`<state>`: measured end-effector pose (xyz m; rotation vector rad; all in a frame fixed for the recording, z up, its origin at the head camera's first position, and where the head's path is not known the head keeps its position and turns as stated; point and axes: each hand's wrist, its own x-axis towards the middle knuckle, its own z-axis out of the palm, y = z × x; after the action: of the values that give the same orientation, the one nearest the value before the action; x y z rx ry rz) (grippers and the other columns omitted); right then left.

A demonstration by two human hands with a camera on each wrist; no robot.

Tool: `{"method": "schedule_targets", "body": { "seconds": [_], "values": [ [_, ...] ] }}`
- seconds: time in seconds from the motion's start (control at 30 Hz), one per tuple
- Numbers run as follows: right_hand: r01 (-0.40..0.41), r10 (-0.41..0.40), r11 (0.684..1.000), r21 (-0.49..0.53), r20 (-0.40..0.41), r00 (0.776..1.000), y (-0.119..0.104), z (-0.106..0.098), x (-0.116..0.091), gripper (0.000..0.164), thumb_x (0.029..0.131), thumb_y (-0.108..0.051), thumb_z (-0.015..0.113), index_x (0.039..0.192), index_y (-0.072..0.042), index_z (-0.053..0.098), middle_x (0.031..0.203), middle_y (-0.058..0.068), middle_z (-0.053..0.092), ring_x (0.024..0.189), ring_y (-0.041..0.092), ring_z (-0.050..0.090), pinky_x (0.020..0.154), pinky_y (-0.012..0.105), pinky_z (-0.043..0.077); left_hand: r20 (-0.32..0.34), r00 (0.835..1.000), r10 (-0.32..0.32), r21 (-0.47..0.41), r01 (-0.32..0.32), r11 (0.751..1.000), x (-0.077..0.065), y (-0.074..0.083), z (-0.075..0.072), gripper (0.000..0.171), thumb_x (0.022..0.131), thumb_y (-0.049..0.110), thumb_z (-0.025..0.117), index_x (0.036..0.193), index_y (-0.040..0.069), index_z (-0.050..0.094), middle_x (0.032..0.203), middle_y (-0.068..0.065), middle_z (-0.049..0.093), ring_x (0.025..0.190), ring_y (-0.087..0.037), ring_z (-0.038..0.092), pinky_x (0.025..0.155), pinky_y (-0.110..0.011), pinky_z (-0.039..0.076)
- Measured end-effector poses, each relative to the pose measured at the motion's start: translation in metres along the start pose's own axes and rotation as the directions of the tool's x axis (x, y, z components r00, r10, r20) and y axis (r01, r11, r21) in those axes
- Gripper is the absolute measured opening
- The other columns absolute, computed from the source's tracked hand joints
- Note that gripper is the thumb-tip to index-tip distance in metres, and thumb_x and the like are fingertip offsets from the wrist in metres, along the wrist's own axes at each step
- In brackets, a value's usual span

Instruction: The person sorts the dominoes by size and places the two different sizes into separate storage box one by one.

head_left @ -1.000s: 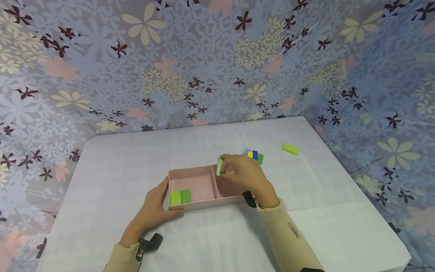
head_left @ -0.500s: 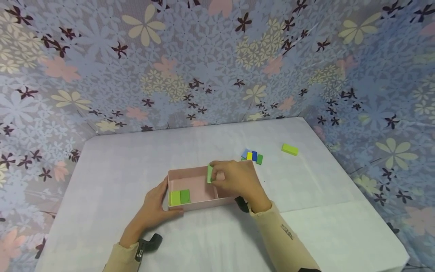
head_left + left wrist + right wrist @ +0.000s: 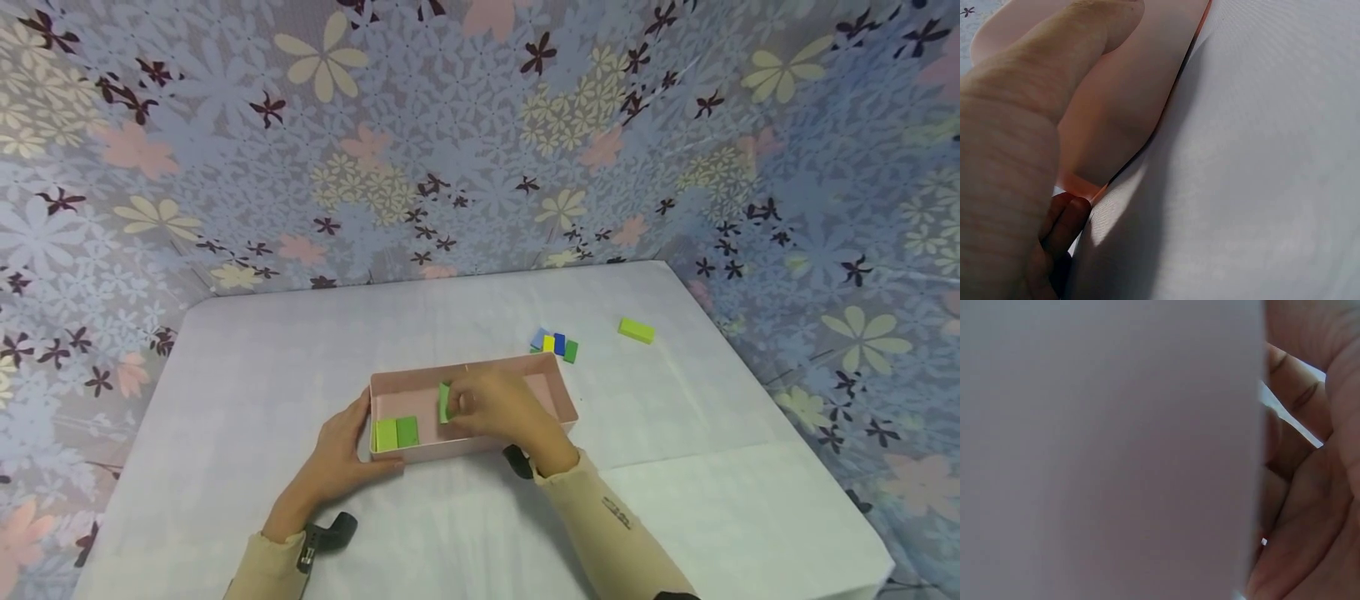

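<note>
A pink divided box point(image 3: 564, 392) stands on the table. My left hand point(image 3: 337, 450) holds its left end, thumb along the front wall and fingers round the far side; the left wrist view shows the thumb against the box wall point(image 3: 1129, 112). Over the box's middle, my right hand point(image 3: 501, 407) pinches a green block point(image 3: 444, 403) upright between thumb and fingers. A lime block point(image 3: 386, 435) and a green block point(image 3: 407, 432) sit side by side in the box's front left corner. In the right wrist view the blurred box wall point(image 3: 1110, 450) hides the fingertips.
Behind the box's right end lie a light blue block point(image 3: 537, 338), a yellow block point(image 3: 549, 344), a dark blue block point(image 3: 559, 343) and a green block point(image 3: 571, 352). Farther right is a lime block point(image 3: 636, 330). A floral curtain point(image 3: 480, 167) hangs behind the table.
The right hand has moved left and lower with the green block, from over the divider into the box's left compartment. The left hand keeps its hold on the box.
</note>
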<state>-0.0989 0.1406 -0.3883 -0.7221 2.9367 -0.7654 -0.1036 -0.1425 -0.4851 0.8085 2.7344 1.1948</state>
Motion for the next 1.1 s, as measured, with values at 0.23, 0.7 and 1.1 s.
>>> {"method": "schedule_targets", "body": {
  "seconds": [0.23,0.7,1.1],
  "values": [
    [0.008,-0.008,1.0,-0.022,0.006,1.0,0.003,0.009,0.005,0.017,0.077,-0.03,0.089,0.081,-0.027,0.072,0.079,-0.014,0.067,0.065,0.005,0.052,0.059,0.021,0.046,-0.007,1.0,0.007,0.003,-0.007,1.0,0.001,0.001,0.0,0.127,0.071,0.059,0.085,0.163,0.013,0.011,0.162,-0.012,0.033,0.144,-0.037,0.037,0.115,-0.062,0.031],
    [0.066,-0.063,0.997,-0.042,0.06,0.996,-0.002,0.016,0.013,0.02,0.076,-0.031,0.089,0.073,-0.029,0.069,0.089,-0.022,0.071,0.085,0.004,0.061,0.082,0.034,0.033,0.005,1.0,0.02,-0.037,-0.02,0.999,0.002,0.003,-0.001,0.126,0.072,0.058,0.085,0.163,0.012,0.011,0.162,-0.012,0.035,0.145,-0.036,0.037,0.117,-0.06,0.031],
    [0.069,-0.066,0.997,-0.028,0.085,0.994,0.002,0.025,0.016,0.025,0.074,-0.031,0.09,0.072,-0.029,0.065,0.084,-0.027,0.065,0.079,0.0,0.057,0.085,0.038,0.03,0.001,1.0,0.012,-0.021,-0.012,1.0,0.0,0.002,0.0,0.126,0.072,0.06,0.084,0.163,0.012,0.011,0.161,-0.012,0.035,0.145,-0.036,0.037,0.117,-0.06,0.031]
  ]
}}
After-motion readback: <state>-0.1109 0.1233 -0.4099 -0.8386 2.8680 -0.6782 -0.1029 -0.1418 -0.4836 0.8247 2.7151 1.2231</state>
